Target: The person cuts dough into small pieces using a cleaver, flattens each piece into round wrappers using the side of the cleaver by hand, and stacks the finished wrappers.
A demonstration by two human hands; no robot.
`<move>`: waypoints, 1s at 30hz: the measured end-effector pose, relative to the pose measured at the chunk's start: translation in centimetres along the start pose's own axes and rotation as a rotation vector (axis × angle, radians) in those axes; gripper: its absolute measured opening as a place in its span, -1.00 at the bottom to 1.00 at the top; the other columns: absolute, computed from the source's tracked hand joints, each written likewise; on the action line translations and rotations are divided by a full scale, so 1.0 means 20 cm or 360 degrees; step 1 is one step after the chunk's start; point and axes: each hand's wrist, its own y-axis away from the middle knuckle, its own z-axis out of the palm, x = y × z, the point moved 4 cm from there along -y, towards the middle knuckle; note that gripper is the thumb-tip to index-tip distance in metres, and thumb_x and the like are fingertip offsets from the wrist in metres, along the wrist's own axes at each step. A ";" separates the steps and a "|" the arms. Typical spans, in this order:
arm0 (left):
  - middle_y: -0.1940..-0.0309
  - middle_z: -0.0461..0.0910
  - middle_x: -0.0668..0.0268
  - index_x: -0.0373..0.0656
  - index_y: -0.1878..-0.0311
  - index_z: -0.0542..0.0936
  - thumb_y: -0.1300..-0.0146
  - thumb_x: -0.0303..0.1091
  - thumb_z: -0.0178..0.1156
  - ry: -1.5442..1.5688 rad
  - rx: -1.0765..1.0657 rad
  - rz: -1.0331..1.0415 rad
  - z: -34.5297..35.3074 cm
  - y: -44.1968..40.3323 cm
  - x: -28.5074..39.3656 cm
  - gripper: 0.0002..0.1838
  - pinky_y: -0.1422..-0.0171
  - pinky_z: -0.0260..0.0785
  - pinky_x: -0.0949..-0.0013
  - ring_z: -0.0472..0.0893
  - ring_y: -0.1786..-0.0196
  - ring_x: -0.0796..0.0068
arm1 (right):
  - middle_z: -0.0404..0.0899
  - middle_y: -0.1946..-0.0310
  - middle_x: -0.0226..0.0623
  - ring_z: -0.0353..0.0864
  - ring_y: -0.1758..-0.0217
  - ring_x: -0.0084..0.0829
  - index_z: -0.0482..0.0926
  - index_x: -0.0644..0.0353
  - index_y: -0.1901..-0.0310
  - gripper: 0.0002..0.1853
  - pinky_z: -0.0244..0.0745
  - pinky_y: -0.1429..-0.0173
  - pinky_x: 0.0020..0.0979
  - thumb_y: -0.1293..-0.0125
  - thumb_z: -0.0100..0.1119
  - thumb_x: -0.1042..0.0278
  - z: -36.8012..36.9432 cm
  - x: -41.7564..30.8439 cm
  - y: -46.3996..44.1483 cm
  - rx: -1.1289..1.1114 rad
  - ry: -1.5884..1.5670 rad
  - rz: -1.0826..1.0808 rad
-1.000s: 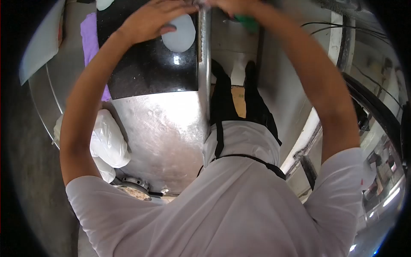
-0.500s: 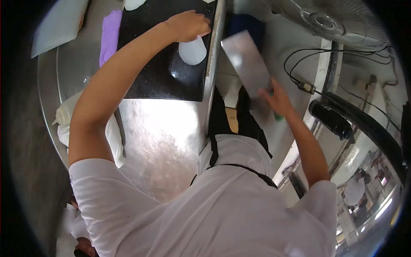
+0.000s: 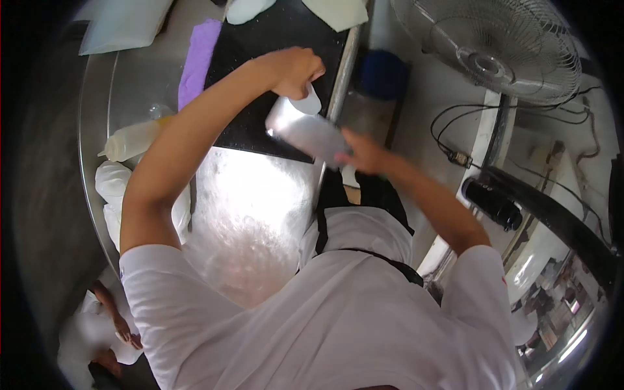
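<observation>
My right hand (image 3: 364, 154) is closed round the handle of a broad-bladed cleaver (image 3: 309, 134), slightly blurred. The blade lies over the near part of the black mat (image 3: 250, 136), beside my left hand (image 3: 296, 73). My left fingers are pinched on a thin white round sheet (image 3: 308, 104), which looks like a dough wrapper. The blade covers the sheet's lower edge in this view; whether they touch I cannot tell. Pale dough-like pieces show at the mat's far end, a rounded one (image 3: 248, 9) and a flat one (image 3: 339, 13).
A purple cloth (image 3: 198, 65) lies left of the mat. A squeeze bottle (image 3: 133, 141) and a white bundle (image 3: 114, 185) are on the steel table (image 3: 253, 221). A fan (image 3: 487, 58) with cables stands at the right. Another person (image 3: 97, 325) is at lower left.
The cleaver has swung left from beside the table to over the mat, next to my left hand. The sheet remains in my left fingers. The view has shifted slightly.
</observation>
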 end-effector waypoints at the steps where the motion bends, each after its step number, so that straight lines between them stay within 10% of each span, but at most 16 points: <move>1: 0.32 0.65 0.02 -0.26 0.36 0.55 0.15 -0.46 0.36 -0.0015 0.0026 -0.0015 -0.02 0.03 -0.01 -0.75 0.07 0.48 0.05 0.66 0.19 -0.11 | 0.67 0.12 0.18 0.72 0.10 0.17 0.40 0.31 -0.18 -0.47 0.59 0.03 0.00 -0.38 0.38 0.15 0.04 -0.07 0.11 -0.0099 0.0048 0.0176; 9: 0.24 0.54 0.33 -0.18 0.12 0.44 0.03 -0.57 0.41 0.1077 0.0770 -0.0737 0.25 0.34 -0.59 -0.58 0.02 0.46 0.30 0.56 0.13 0.50 | 0.67 0.15 0.23 0.68 0.04 0.27 0.41 0.29 -0.06 -0.51 0.55 0.01 0.02 -0.37 0.40 0.10 -0.13 -0.12 0.27 -0.0311 -0.0103 0.0566; 19: 0.09 0.57 0.28 -0.16 -0.09 0.39 -0.12 -0.62 0.45 0.1635 0.1365 -0.0654 -0.27 0.28 -0.85 -0.46 -0.10 0.55 0.35 0.63 0.01 0.45 | 0.67 0.08 0.30 0.68 -0.03 0.25 0.42 0.29 -0.05 -0.51 0.56 -0.09 0.05 -0.35 0.40 0.11 -0.48 -0.06 -0.35 -0.0706 0.0095 0.0303; 21: 0.04 0.59 0.24 -0.20 -0.14 0.40 -0.10 -0.59 0.48 0.1800 0.1383 -0.1057 -0.26 0.25 -1.00 -0.43 -0.04 0.59 0.33 0.65 0.00 0.40 | 0.65 0.06 0.34 0.67 -0.05 0.26 0.41 0.29 -0.06 -0.50 0.55 -0.11 0.06 -0.35 0.40 0.10 -0.56 -0.03 -0.42 -0.0762 0.0124 0.0317; 25: -0.02 0.65 0.03 -0.25 -0.28 0.45 0.02 -0.38 0.55 0.1581 0.1462 -0.1890 0.06 0.30 -1.25 -0.25 -0.11 0.59 0.22 0.69 -0.07 0.18 | 0.63 -0.02 0.36 0.63 -0.15 0.27 0.40 0.32 -0.13 -0.44 0.52 -0.20 0.09 -0.34 0.40 0.09 -0.64 0.02 -0.48 -0.0913 0.0003 0.0462; 30: -0.11 0.66 -0.05 -0.26 -0.27 0.53 -0.11 -0.42 0.43 0.0723 0.1386 -0.1746 -0.09 0.34 -1.27 -0.39 -0.27 0.53 0.14 0.67 -0.16 0.04 | 0.64 -0.04 0.32 0.63 -0.17 0.27 0.39 0.37 -0.17 -0.40 0.53 -0.23 0.07 -0.33 0.40 0.09 -0.73 0.05 -0.55 -0.0940 0.0013 0.0471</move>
